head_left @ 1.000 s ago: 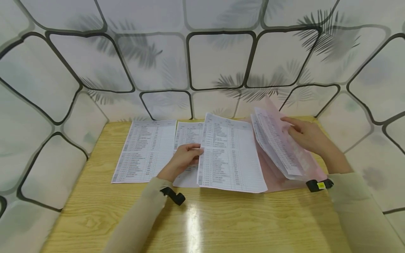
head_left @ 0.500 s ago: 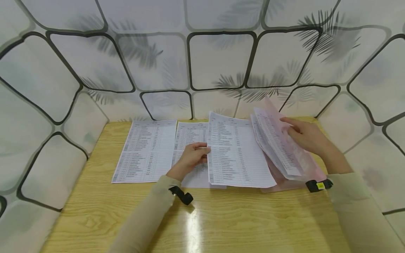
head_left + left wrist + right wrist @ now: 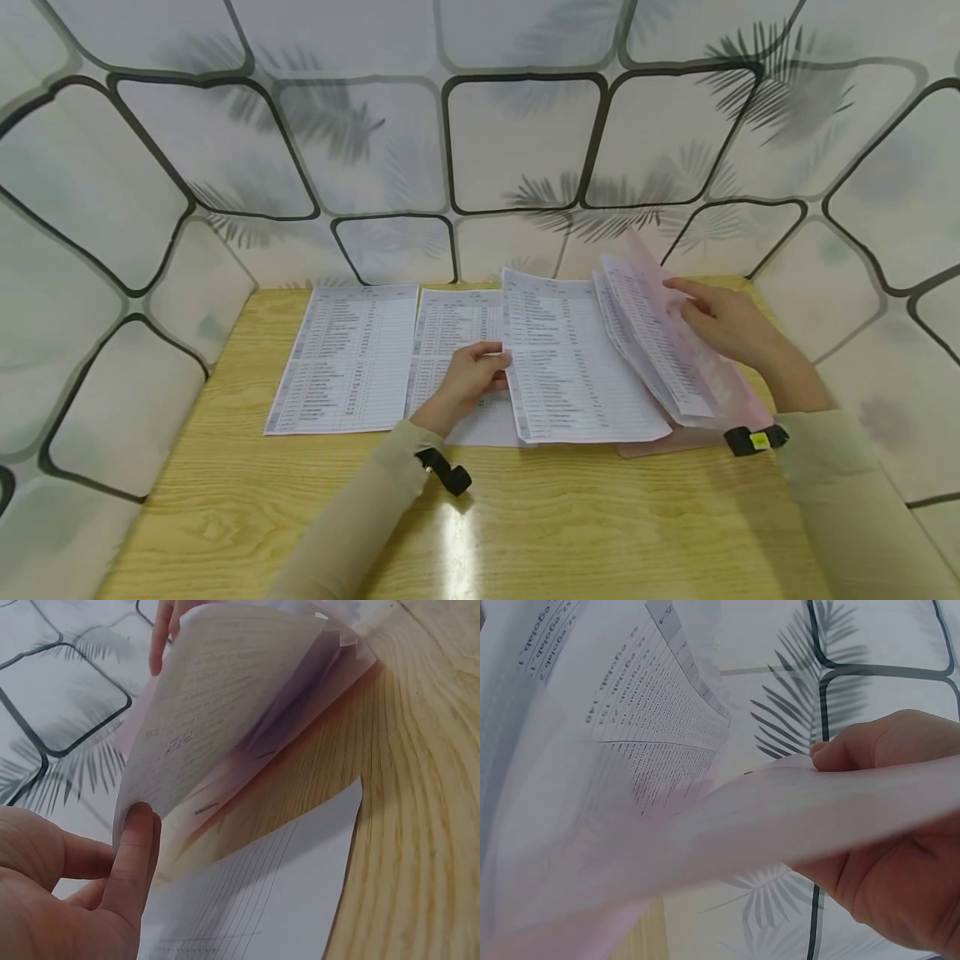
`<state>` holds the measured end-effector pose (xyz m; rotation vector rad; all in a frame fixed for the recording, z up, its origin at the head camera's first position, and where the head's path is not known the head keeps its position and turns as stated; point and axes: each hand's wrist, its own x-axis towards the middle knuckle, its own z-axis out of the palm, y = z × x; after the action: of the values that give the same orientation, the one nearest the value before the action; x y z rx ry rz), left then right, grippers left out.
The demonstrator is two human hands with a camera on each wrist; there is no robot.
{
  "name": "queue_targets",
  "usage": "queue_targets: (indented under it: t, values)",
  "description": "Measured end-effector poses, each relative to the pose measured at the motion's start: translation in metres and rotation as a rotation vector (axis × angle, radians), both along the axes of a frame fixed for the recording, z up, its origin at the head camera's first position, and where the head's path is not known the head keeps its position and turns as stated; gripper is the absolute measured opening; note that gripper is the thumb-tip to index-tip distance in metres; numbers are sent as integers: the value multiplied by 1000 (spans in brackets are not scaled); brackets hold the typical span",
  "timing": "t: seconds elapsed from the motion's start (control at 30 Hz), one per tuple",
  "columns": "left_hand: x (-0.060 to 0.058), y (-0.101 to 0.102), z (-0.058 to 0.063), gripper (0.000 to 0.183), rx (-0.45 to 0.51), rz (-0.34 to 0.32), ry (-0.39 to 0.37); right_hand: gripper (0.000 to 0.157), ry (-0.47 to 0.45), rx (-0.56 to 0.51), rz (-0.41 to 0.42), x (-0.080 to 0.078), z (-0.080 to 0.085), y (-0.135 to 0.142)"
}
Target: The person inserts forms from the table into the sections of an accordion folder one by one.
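My left hand (image 3: 468, 379) pinches the left edge of a printed sheet (image 3: 581, 367) between thumb and fingers. In the left wrist view the sheet (image 3: 217, 690) is raised, a handwritten mark on the side facing that camera. It overlaps a pink translucent folder (image 3: 660, 443), whose base lies on the table. My right hand (image 3: 727, 325) grips the folder's raised cover (image 3: 712, 354) at its edge; in the right wrist view the thumb and fingers lie on opposite sides of the pink cover (image 3: 742, 832). More printed sheets (image 3: 648, 333) stand tilted inside the folder.
Two printed sheets lie flat at the left: a fully visible one (image 3: 345, 358) and a second sheet (image 3: 457, 321), partly covered by my left hand. The wooden table (image 3: 562, 525) meets patterned walls (image 3: 517, 142) at the back and sides.
My left hand has moved right with the printed sheet, taking it farther over the folder. More of the flat sheet beneath shows. My right hand and the raised cover have stayed in place.
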<state>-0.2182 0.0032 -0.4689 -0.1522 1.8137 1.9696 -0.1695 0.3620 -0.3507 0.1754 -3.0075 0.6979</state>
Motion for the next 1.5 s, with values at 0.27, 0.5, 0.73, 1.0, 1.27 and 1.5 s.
queue_targets:
  t: [0.27, 0.5, 0.73, 1.0, 1.27, 1.5]
  values:
    - [4, 14, 2, 43, 26, -20, 1, 47, -8, 6, -9, -1, -3, 3]
    - [7, 26, 0, 42, 55, -24, -7, 46, 17, 2, 6, 1, -2, 2]
    - [8, 36, -1, 42, 63, -2, -13, 46, 0, 8, -14, 1, -2, 0]
    - [7, 32, 2, 41, 75, 33, -17, 45, 23, 20, -1, -1, -2, 2]
    - [7, 31, 0, 41, 54, 50, -14, 46, -16, 23, -16, -1, -1, 2]
    - [10, 39, 3, 42, 57, 29, -5, 46, -8, 17, -12, -1, 0, 2]
